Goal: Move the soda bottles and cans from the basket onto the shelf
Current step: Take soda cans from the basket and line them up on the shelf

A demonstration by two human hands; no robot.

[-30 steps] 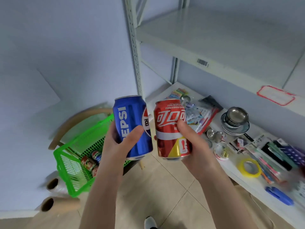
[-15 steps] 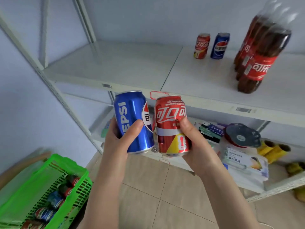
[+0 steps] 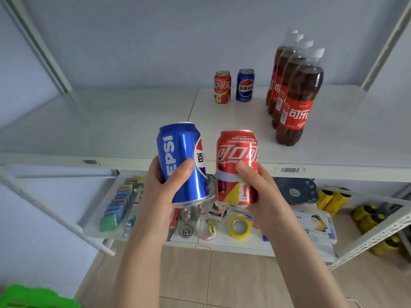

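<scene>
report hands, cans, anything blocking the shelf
Left hand grips blue Pepsi can, right hand grips red cola can. Both off the shelf, at its front edge. Rear red can, rear blue can, bottle row on shelf; nothing blocking.

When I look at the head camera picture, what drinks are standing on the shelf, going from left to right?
red Coca-Cola can → blue Pepsi can → row of four cola bottles

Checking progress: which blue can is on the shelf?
The far blue can, beside the far red can; the near blue can is in the left hand.
</scene>
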